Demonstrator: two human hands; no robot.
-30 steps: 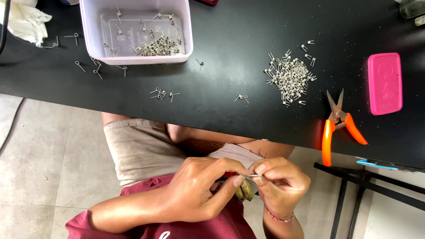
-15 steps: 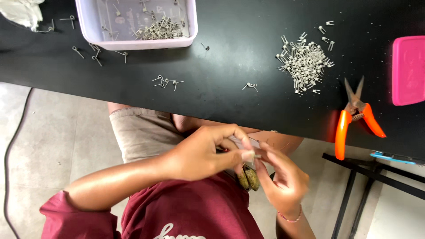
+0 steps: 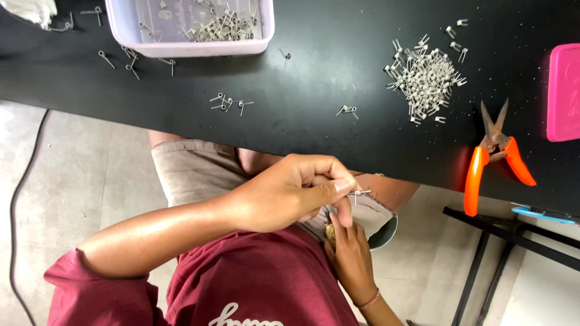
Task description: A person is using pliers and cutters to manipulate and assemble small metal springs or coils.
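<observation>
A person sits at a black tabletop (image 3: 314, 90), both hands held low over the lap, below the tabletop's edge. The left hand (image 3: 290, 193) pinches a small grey metal pin (image 3: 361, 193) between thumb and forefinger, its tip poking out to the right. The right hand (image 3: 350, 256) rests beneath, fingers curled up against the left; what it holds is hidden. The pin looks easy to lose: a slack pinch could drop it to the floor. On the tabletop lie a heap of grey metal pins (image 3: 423, 75), orange-handled snips (image 3: 492, 154) and a pale plastic tray (image 3: 190, 27).
</observation>
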